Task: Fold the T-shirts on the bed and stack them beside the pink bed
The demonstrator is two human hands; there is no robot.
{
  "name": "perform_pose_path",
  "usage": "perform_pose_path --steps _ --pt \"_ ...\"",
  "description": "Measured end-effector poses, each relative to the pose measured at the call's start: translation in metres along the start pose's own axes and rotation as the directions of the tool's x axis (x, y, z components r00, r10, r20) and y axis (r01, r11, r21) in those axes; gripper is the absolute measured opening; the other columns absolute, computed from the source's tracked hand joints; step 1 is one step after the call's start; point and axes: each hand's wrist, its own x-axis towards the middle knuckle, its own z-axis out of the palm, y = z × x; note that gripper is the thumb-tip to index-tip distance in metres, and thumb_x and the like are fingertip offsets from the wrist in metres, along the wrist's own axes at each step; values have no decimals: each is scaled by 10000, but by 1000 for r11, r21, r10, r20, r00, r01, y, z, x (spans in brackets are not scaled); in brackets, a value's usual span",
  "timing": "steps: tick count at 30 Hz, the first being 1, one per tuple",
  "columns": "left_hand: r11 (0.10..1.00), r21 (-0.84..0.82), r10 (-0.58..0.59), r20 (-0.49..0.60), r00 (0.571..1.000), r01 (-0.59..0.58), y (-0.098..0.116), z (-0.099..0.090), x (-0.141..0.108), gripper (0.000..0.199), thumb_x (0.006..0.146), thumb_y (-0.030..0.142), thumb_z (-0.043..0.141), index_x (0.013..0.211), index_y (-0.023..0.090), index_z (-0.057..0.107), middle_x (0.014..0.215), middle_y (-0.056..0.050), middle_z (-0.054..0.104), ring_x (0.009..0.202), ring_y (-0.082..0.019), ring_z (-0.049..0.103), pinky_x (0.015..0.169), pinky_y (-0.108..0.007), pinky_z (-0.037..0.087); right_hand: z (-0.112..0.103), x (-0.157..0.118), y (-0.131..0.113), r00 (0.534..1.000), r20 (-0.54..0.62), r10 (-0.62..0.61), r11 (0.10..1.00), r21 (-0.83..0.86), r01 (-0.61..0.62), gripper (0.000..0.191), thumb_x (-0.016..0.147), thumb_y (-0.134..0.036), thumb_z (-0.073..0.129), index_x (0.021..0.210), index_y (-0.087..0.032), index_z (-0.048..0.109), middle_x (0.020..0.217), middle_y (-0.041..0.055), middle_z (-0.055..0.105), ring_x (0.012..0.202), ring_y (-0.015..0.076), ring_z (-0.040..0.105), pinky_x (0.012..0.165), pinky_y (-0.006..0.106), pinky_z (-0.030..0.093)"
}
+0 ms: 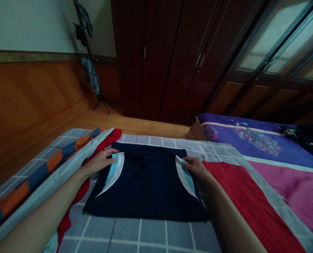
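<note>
A dark navy garment (148, 182) lies spread flat in front of me, folded into a wide shape, with curved white and light-blue panels at both sides. My left hand (100, 162) rests at its upper left edge, thumb and fingers apart on the cloth beside the left light-blue panel (115, 170). At the upper right, my right hand (197, 167) pinches the garment's edge near the top of the right white-trimmed panel (184, 174). What the undersides of my fingers touch is hidden.
Beneath is a grey checked cloth surface (124, 233). Red, pale and orange-blue striped cloth (54, 163) lies left; red cloth (240, 189) lies right. A purple and pink bedspread (282, 182) is beyond it. Behind stand a dark wardrobe (161, 63) and a coat stand (86, 38).
</note>
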Motion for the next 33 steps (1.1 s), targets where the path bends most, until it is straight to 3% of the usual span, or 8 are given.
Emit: perform_pose_path --steps 6,11,15,20,24,27,30,33 --pt "1000 12 21 -53 998 -21 -8 -7 11 477 715 397 629 1128 169 558 1019 -66 655 935 -240 619 788 -324 473 -6 11 10 981 -195 -10 1000 -28 4 310 589 -369 592 776 -139 683 520 4 585 432 108 469 418 226 328" --pt "866 494 212 -237 948 -70 -10 2 10 460 797 415 515 1182 164 542 1125 -110 619 1013 -273 596 903 -392 431 -4 12 8 942 -328 -76 995 -80 52 342 615 -436 598 770 -140 669 544 12 589 485 139 493 438 245 330" --pt "718 674 342 -126 931 -173 4 17 0 492 828 448 496 1260 213 506 1250 -95 558 1146 -278 519 981 -400 378 -2 3 -3 964 -243 -105 987 -140 72 332 620 -473 662 705 -153 674 590 24 623 529 145 519 475 250 357" --pt "717 669 348 -105 931 -193 4 18 1 290 867 367 435 976 202 647 1019 -73 649 981 -248 593 903 -367 424 -13 1 -6 990 -138 25 991 -127 -43 327 648 -509 633 599 -188 593 501 -6 548 443 121 462 444 252 330" --pt "675 705 447 -157 880 -218 0 16 3 302 852 328 463 1058 189 634 1095 -92 615 1072 -260 546 970 -383 381 -18 -3 -6 950 -295 -98 891 -451 -49 271 672 -444 630 558 -198 610 527 27 559 524 165 516 487 270 314" --pt "672 680 507 -135 851 -293 11 24 0 354 834 329 505 1140 185 610 1165 -94 588 1132 -263 508 1014 -384 349 -11 -13 -19 897 -335 -288 728 -686 -22 255 741 -418 591 831 -202 692 789 78 651 711 223 586 567 291 346" --pt "698 595 520 -39 853 -398 33 38 2 418 801 318 559 1201 196 578 1231 -83 565 1165 -253 488 1027 -377 340 6 -17 -44 882 -190 -431 565 -819 99 317 804 -332 526 1047 -177 659 1006 113 639 846 244 594 687 321 390" --pt "741 462 512 81 855 -487 53 55 14 456 734 289 633 1184 219 597 1235 -69 580 1166 -252 488 1033 -379 322 30 -3 -70 920 -36 -390 639 -730 242 329 757 -217 564 1070 -190 661 1068 107 633 932 245 580 817 335 381"
